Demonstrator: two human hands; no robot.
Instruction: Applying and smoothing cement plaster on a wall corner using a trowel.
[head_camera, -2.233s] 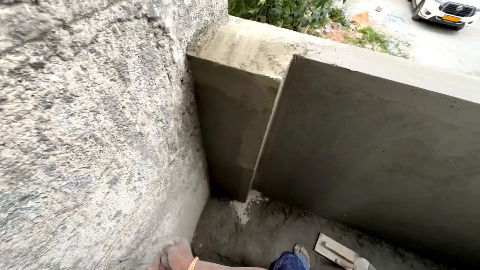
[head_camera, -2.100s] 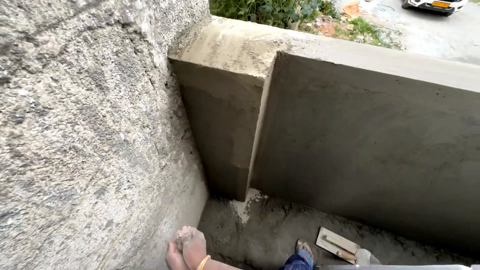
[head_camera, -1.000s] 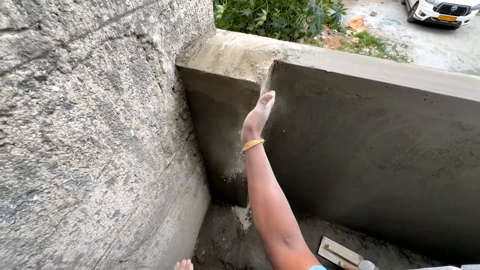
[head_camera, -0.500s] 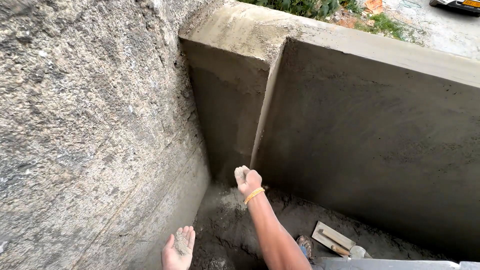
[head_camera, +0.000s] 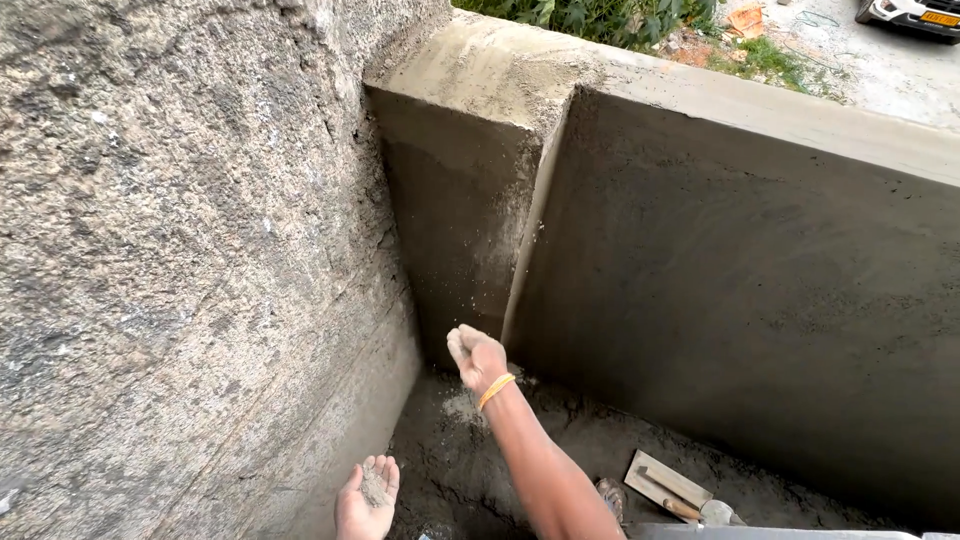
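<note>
- Nearest, at the bottom edge, the left hand (head_camera: 366, 497) lies palm up and cupped, fingers spread, with a small heap of grey dry cement powder (head_camera: 375, 488) resting in the palm; it carries the powder loosely, not clenched on it.
- Just beyond, the right hand (head_camera: 477, 356) is raised on an outstretched arm, fingers curled loosely together and dusted grey; I cannot tell whether anything remains inside it. A yellow bangle (head_camera: 495, 389) sits on the wrist. The hands are well apart.
- Fine grains hang in the air between the right hand and the pillar corner (head_camera: 520, 250).
- To the right of the arm, on the rough mortar floor (head_camera: 590, 450), lies a wooden plastering float (head_camera: 668, 484) with a trowel handle (head_camera: 700, 510) beside it, and a sandalled foot (head_camera: 610, 497) next to those. A pale grey edge runs along the bottom right.
- On the left a coarse, unfinished wall (head_camera: 180, 270) fills the view and closes off that side.
- Behind the hands stands a freshly plastered pillar (head_camera: 455, 200); the smooth damp parapet wall (head_camera: 740, 300) runs right from it.
- Farthest, over the parapet: green shrubs (head_camera: 590, 15), an orange scrap of litter (head_camera: 745, 18), pale ground and the corner of a white car (head_camera: 910, 12).
- Half a second ago the right hand was lower, near the foot of the pillar; now it sits a little higher, and the left palm has stayed low and open. A second ago the right hand was up against the corner near the parapet top.
</note>
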